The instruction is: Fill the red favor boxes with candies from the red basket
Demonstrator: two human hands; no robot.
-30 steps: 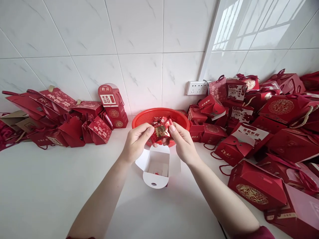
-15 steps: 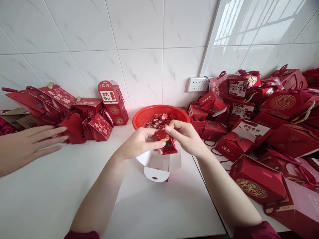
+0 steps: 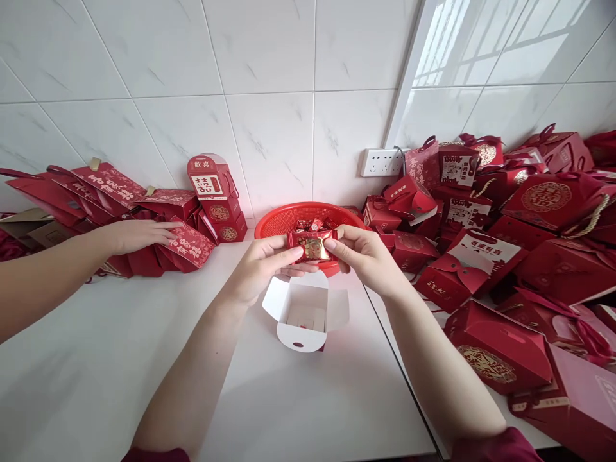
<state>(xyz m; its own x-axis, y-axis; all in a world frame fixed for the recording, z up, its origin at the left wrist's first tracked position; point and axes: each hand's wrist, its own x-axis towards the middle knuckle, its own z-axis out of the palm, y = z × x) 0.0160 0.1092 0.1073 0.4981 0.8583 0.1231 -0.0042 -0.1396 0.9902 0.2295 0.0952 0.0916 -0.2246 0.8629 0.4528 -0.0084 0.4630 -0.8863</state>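
Between my two hands is a red and gold wrapped candy, its shiny gold middle facing me. My left hand pinches its left end, while my right hand grips the right end. Just below stands an open gift box with a white inside and its flaps spread out; a small red mark shows at its bottom. Behind my hands is a red plastic basket with more wrapped candies, partly hidden by my fingers and the held candy.
Red gift boxes crowd the right side of the white table. More red boxes stand at the left, where another person's hand rests on them. A power strip is on the tiled wall.
The candy has been turned from a tilt to level, and raised slightly away from the open box. The other person's hand has moved right onto the left-hand boxes.
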